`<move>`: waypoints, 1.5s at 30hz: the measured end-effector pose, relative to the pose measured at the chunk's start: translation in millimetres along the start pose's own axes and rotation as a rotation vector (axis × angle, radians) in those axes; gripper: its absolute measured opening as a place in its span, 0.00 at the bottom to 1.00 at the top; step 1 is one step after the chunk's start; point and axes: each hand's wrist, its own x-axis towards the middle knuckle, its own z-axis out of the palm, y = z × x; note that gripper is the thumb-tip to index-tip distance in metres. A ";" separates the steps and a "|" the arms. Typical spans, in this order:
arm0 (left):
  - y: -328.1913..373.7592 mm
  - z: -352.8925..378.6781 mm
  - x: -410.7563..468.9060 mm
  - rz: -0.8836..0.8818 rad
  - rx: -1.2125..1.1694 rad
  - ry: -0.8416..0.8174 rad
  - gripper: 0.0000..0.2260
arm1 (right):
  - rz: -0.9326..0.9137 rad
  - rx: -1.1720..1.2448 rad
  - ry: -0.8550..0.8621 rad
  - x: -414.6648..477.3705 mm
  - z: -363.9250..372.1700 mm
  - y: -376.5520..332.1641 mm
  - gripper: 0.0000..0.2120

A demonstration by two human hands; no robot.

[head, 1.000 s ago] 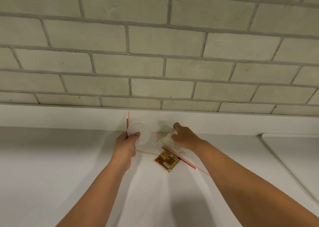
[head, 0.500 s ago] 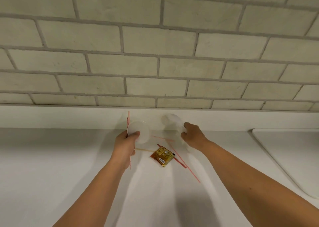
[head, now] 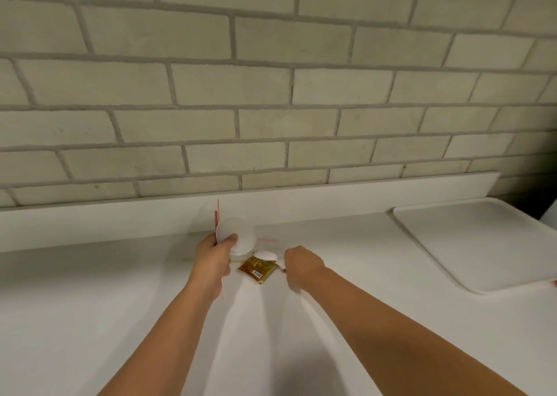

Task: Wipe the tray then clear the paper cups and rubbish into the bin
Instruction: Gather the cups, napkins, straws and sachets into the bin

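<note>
Rubbish on the counter (head: 90,305)
Gripped in left hand (head: 211,260): cup (head: 238,234) and straws (head: 217,214); right hand (head: 301,264) curls round second cup (head: 265,255) beside sachet (head: 257,269).

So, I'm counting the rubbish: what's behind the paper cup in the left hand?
Thin red straws stand behind the paper cup, tips above its rim, one end below the left hand. Cup and hand cover their middles, so their count is unclear.
</note>
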 end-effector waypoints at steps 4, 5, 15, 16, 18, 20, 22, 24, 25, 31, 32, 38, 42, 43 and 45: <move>4.1 -2.9 -4.1 0.014 0.012 -0.011 0.05 | 0.082 0.019 -0.014 -7.6 2.2 14.7 0.09; 4.5 -1.8 -5.0 0.014 0.012 -0.018 0.06 | 0.097 0.002 -0.014 -10.7 2.7 17.6 0.10; -1.5 33.7 -34.1 0.000 0.062 -0.157 0.06 | 0.127 -0.191 -0.049 -56.9 13.5 41.9 0.25; -3.3 38.4 -37.6 -0.003 0.071 -0.177 0.06 | 0.162 -0.148 -0.049 -64.0 12.8 45.4 0.22; -7.6 46.9 -41.0 -0.004 0.085 -0.220 0.06 | 0.211 -0.068 -0.029 -71.1 12.6 51.6 0.17; -11.4 55.5 -45.1 -0.014 0.098 -0.253 0.07 | 0.210 -0.062 0.004 -77.9 14.3 56.4 0.15; -12.7 62.9 -50.4 -0.024 0.097 -0.277 0.06 | 0.209 -0.054 0.031 -84.5 16.9 60.2 0.15; -12.5 66.4 -56.8 -0.019 0.100 -0.300 0.06 | 0.203 -0.075 0.025 -90.5 19.1 63.8 0.15; -12.6 66.6 -59.0 -0.015 0.104 -0.309 0.06 | 0.205 -0.083 0.021 -90.8 20.8 66.4 0.15; -19.0 48.9 -71.3 -0.030 0.148 -0.298 0.05 | 0.280 0.024 0.032 -95.5 25.8 74.9 0.14; -18.3 45.9 -70.7 -0.027 0.157 -0.293 0.05 | 0.294 0.094 0.039 -95.2 23.2 76.8 0.13; -12.5 41.4 -64.1 -0.003 0.139 -0.283 0.05 | 0.310 0.269 0.116 -81.7 3.5 78.3 0.10; -12.9 41.2 -60.1 -0.010 0.117 -0.282 0.04 | 0.274 0.083 0.015 -69.0 4.7 67.1 0.07; -12.7 40.7 -58.0 -0.009 0.115 -0.281 0.04 | 0.264 0.041 0.023 -66.9 5.1 64.5 0.05; -11.6 39.9 -53.6 -0.011 0.111 -0.279 0.04 | 0.242 0.018 0.038 -60.7 4.1 60.3 0.10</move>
